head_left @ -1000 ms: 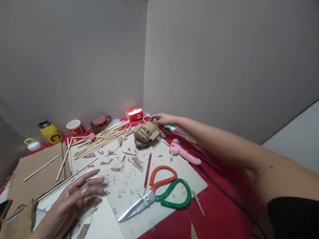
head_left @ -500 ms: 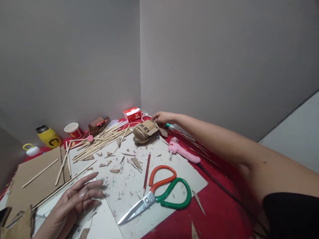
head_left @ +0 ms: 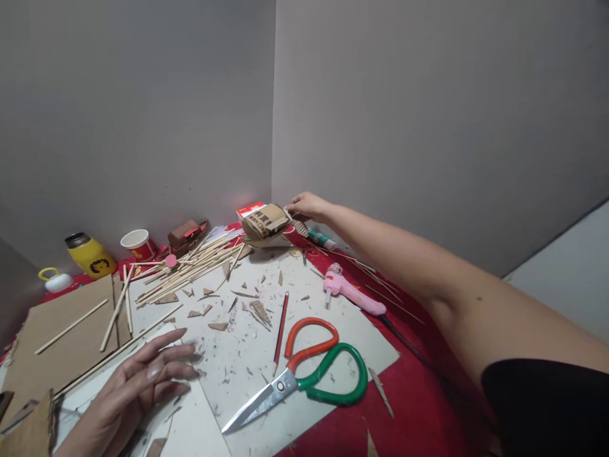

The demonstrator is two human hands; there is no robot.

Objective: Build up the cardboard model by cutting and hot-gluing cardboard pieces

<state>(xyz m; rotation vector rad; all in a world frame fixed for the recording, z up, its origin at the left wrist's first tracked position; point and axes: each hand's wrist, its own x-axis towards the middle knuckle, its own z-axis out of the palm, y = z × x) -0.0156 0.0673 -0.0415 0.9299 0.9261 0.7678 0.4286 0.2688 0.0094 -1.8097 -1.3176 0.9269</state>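
My right hand (head_left: 307, 205) reaches to the far corner of the table and pinches the edge of a rolled cardboard piece with black print (head_left: 264, 221), holding it lifted above the table. My left hand (head_left: 137, 381) lies flat and empty on the white sheet (head_left: 238, 368) at the near left, fingers spread. A pile of thin wooden sticks (head_left: 190, 266) lies left of the cardboard piece. Large scissors with red and green handles (head_left: 304, 377) lie open in front of me, beside a red pencil (head_left: 280, 330).
A pink glue gun (head_left: 349, 292) with a black cord lies at the right on the red cloth (head_left: 413, 393). A yellow bottle (head_left: 90, 254), a paper cup (head_left: 137, 242) and a red box (head_left: 248, 209) stand by the wall. Cardboard scraps litter the sheet; a flat cardboard board (head_left: 61, 343) lies left.
My right hand has taken hold of the rolled cardboard piece and lifted it off the table toward the corner. My left hand has stayed flat on the sheet.
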